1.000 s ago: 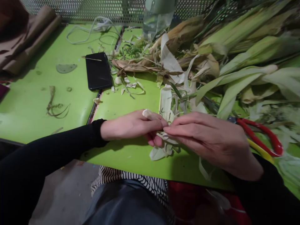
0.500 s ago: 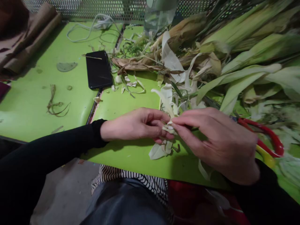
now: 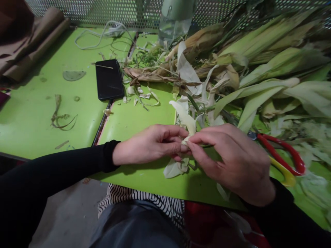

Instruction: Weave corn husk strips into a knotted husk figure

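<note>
Over the near part of the green desk (image 3: 142,120), your left hand (image 3: 152,144) and right hand (image 3: 234,160) meet almost tip to tip, thumbs and fingers of both pinching the base of a pale strip (image 3: 188,119) whose free end points away from you and to the left. Scraps (image 3: 172,169) lie just below your fingers, and scissors (image 3: 297,160) rest beside your right wrist. Beyond spread husks (image 3: 279,51), a bottle (image 3: 173,27) and, past your left hand, a phone (image 3: 110,81).
</note>
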Action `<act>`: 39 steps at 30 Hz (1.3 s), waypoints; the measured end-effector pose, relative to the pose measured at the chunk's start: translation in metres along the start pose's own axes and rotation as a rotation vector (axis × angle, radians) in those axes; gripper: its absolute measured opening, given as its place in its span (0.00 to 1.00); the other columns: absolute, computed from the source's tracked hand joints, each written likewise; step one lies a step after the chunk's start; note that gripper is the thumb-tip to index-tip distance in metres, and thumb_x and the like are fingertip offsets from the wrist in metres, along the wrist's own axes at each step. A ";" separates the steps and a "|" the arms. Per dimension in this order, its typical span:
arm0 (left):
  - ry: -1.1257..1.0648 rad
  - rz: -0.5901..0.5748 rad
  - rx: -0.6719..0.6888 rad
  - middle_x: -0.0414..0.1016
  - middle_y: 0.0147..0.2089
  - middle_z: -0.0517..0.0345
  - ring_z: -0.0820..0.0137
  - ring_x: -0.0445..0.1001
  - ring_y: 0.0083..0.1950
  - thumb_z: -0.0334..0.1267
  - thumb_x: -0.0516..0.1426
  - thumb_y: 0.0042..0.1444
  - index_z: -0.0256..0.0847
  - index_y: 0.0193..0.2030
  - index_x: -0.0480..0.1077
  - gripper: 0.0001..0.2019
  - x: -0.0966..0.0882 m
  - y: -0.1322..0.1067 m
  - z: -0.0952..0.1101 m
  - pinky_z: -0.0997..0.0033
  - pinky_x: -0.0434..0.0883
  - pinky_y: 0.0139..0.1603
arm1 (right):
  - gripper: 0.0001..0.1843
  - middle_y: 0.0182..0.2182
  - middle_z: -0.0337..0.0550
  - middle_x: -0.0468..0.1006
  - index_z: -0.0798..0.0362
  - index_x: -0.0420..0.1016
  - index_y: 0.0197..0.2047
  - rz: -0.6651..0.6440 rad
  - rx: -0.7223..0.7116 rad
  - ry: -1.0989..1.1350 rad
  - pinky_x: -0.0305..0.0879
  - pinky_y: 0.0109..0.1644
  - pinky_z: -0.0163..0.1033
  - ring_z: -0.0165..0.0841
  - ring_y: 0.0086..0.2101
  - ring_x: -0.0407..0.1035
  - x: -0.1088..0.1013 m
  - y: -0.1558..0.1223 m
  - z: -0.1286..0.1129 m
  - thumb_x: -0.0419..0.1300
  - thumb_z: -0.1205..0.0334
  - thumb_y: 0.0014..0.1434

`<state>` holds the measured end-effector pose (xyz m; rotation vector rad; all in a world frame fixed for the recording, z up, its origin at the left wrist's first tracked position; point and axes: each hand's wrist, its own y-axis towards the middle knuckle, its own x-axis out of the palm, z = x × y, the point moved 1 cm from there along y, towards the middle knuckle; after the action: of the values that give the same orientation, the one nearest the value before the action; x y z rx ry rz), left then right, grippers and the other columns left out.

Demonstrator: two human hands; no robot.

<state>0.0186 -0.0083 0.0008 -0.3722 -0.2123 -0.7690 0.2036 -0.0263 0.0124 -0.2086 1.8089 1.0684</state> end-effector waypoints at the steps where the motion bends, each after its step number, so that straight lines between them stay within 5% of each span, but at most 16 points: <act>1: 0.015 0.007 0.008 0.72 0.30 0.60 0.77 0.71 0.31 0.29 0.55 0.64 0.33 0.43 0.69 0.03 0.000 0.000 0.000 0.77 0.69 0.36 | 0.06 0.33 0.45 0.79 0.50 0.72 0.39 0.000 0.002 0.030 0.69 0.37 0.41 0.36 0.34 0.74 0.000 0.000 0.001 0.63 0.69 0.59; 11: 0.224 0.094 0.168 0.75 0.36 0.56 0.74 0.72 0.36 0.34 0.56 0.63 0.33 0.49 0.69 0.10 -0.005 -0.001 -0.008 0.74 0.70 0.39 | 0.08 0.36 0.46 0.80 0.52 0.73 0.45 -0.057 0.046 0.104 0.69 0.41 0.43 0.37 0.37 0.75 -0.004 0.001 0.005 0.62 0.70 0.62; 24: 0.250 0.100 0.141 0.75 0.34 0.58 0.76 0.70 0.33 0.33 0.56 0.62 0.33 0.49 0.69 0.10 -0.004 -0.001 -0.009 0.76 0.70 0.37 | 0.05 0.29 0.47 0.79 0.54 0.73 0.37 -0.001 -0.019 -0.074 0.66 0.36 0.44 0.38 0.31 0.71 0.000 0.003 -0.002 0.64 0.72 0.58; 32: 0.410 0.165 0.236 0.78 0.39 0.55 0.74 0.75 0.39 0.29 0.57 0.58 0.35 0.44 0.69 0.07 -0.004 0.000 -0.009 0.76 0.71 0.42 | 0.07 0.32 0.42 0.79 0.51 0.72 0.40 -0.054 -0.074 0.099 0.69 0.39 0.41 0.35 0.33 0.71 -0.001 0.004 0.005 0.63 0.71 0.60; 39: 0.409 0.185 0.190 0.75 0.37 0.57 0.74 0.72 0.35 0.31 0.57 0.57 0.36 0.44 0.67 0.08 -0.005 0.002 -0.010 0.73 0.70 0.39 | 0.06 0.35 0.48 0.78 0.56 0.74 0.44 -0.106 -0.141 0.006 0.70 0.41 0.45 0.38 0.36 0.71 0.001 0.003 0.006 0.58 0.70 0.63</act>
<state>0.0174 -0.0073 -0.0102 -0.0485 0.1325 -0.6204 0.2051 -0.0201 0.0132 -0.3889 1.7091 1.1215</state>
